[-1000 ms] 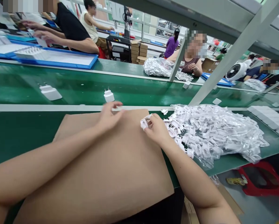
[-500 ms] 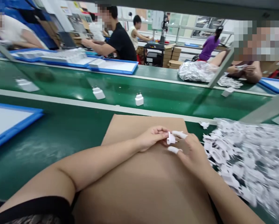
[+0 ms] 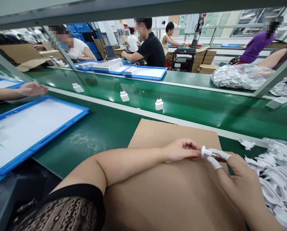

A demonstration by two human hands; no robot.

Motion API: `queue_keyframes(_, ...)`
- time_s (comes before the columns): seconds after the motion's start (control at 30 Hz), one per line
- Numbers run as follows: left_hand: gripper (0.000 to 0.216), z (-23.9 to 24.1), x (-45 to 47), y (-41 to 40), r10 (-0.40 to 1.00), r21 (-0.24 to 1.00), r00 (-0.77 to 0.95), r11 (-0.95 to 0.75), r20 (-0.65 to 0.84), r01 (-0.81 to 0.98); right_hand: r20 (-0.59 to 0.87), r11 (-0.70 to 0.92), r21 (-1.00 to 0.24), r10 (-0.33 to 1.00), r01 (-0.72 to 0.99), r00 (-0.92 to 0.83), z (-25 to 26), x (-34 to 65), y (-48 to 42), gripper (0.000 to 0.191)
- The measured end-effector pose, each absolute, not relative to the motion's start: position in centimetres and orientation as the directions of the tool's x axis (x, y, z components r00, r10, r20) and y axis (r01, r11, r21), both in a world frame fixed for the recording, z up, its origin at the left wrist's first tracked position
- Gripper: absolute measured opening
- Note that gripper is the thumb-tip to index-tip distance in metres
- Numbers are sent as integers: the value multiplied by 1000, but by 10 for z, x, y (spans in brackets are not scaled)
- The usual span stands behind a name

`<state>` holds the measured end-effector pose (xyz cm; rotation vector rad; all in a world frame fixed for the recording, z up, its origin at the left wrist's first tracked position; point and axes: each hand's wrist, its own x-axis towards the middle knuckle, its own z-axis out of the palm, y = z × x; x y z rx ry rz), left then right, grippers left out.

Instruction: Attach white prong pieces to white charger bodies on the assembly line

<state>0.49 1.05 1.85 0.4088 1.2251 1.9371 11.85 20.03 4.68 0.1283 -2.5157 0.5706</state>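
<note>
My left hand (image 3: 180, 150) and my right hand (image 3: 239, 179) meet over a brown cardboard sheet (image 3: 177, 192) on the green bench. Together they pinch a small white plastic part (image 3: 204, 151) between their fingertips. White finger cots cover my right thumb and forefinger. Both hands are closed on the part. A heap of small white parts in clear bags (image 3: 275, 179) lies just right of my right hand.
Three white chargers (image 3: 159, 104) stand on the green conveyor belt (image 3: 193, 109) beyond the cardboard. A blue-rimmed white tray (image 3: 35, 125) lies at left, with another person's hand (image 3: 31, 89) beyond it. Across the belt sit several people, blue trays (image 3: 145, 73) and a bagged heap (image 3: 239, 77).
My view has swung left, bringing the blue tray and a neighbour's hand into sight. My hands came together on the white part and stay joined over the cardboard.
</note>
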Motion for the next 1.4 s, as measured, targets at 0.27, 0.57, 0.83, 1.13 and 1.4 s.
queue_keyframes(0.27, 61, 17, 6, 8, 809, 861, -573, -195, -129, -470, 417, 810, -559, 88, -179, -904, 53, 118, 189, 30)
queue_keyframes(0.57, 65, 23, 8, 9, 771, 903, -622, -160, -137, -398, 295, 658, -747, 192, -101, -936, 51, 118, 181, 37)
queue_keyframes(0.83, 49, 25, 13, 5, 754, 937, -643, -119, -130, -330, 24, -69, -996, 414, -57, -910, 63, 117, 178, 53)
queue_keyframes(1.13, 49, 25, 11, 1, 730, 972, -654, 54, -196, -231, -112, -486, -873, 276, -37, -955, 79, 117, 181, 41)
queue_keyframes(1.4, 49, 26, 9, 2, 723, 966, -660, 37, -203, -256, -89, -479, -878, 208, -22, -974, 81, 119, 182, 36)
